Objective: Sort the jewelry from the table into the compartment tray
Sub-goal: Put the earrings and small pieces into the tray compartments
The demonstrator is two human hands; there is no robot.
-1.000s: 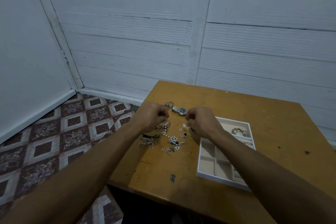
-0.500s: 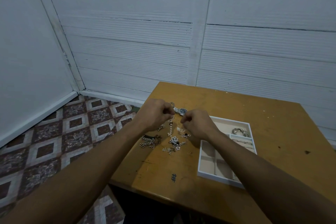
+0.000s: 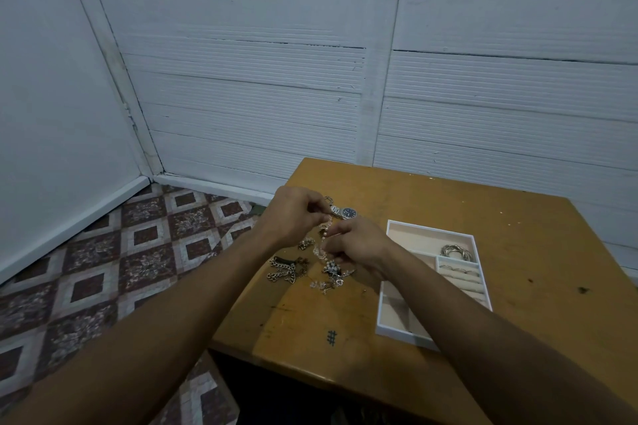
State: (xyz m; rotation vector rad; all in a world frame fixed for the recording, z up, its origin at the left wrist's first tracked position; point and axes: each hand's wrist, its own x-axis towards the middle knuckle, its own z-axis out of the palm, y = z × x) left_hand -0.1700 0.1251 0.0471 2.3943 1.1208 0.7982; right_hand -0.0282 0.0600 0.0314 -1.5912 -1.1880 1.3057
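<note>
**Two hands working a beaded strand above a jewelry pile, tray lying to the right**

At far left, a patterned tiled floor (image 3: pixel 103 252) is showing beside a wooden desk (image 3: pixel 500 338). On the desk's left part, a heap of chain bracelets (image 3: pixel 284 269) is lying just beside a cluster of small sparkling pieces (image 3: pixel 331 276).

Above them, the left hand (image 3: pixel 293 214) is pinching the upper end of a pale beaded strand (image 3: pixel 322 240), fingers curled around it. The strand is hanging roughly upright, sloping down toward the pile. Just behind it, a wristwatch (image 3: pixel 347 212) is resting on the desk.

The right hand (image 3: pixel 355 245) is pinching the same strand lower down, fingers curled.

Further right, the white compartment tray (image 3: pixel 428 228) is sitting near the right hand, holding bangles (image 3: pixel 455 250) in its far section and rings (image 3: pixel 459 271) in a slotted one; the near compartments are partly hidden by the right forearm.

The tray is lying rightward of the strand, so the right hand, being nearer, is probably the one to carry it over.
</note>
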